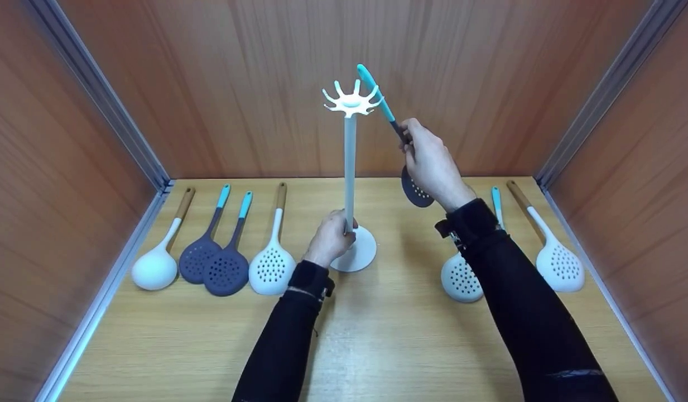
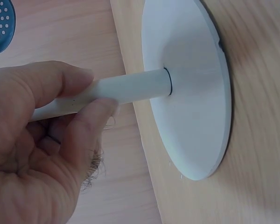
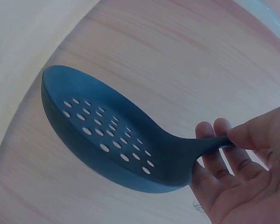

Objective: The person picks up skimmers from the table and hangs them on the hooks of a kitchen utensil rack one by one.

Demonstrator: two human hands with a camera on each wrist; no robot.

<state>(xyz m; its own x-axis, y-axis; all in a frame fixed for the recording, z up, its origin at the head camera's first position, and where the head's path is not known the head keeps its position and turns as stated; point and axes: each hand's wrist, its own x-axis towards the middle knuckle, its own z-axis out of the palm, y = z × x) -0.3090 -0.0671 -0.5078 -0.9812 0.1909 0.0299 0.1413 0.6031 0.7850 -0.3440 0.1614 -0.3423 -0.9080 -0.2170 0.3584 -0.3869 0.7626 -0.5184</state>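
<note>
My left hand (image 1: 331,239) grips the lower post of a white utensil stand (image 1: 350,167); in the left wrist view thumb and fingers wrap the post just above its round base (image 2: 196,107). My right hand (image 1: 433,162) holds a dark skimmer (image 3: 112,135) by its neck, its perforated bowl hanging down and its turquoise handle (image 1: 371,81) tilted up and left. That handle's upper part overlaps the right side of the stand's ring of curved hooks (image 1: 352,103) in the head view. The right wrist view shows the thumb and fingers pinching the neck.
Left on the table lie a white ladle (image 1: 155,269), two dark skimmers (image 1: 225,272) overlapping at their heads, and a white skimmer (image 1: 272,268). On the right are a white skimmer (image 1: 461,279) partly behind the right arm and another (image 1: 559,265). Wooden walls (image 1: 265,84) enclose three sides.
</note>
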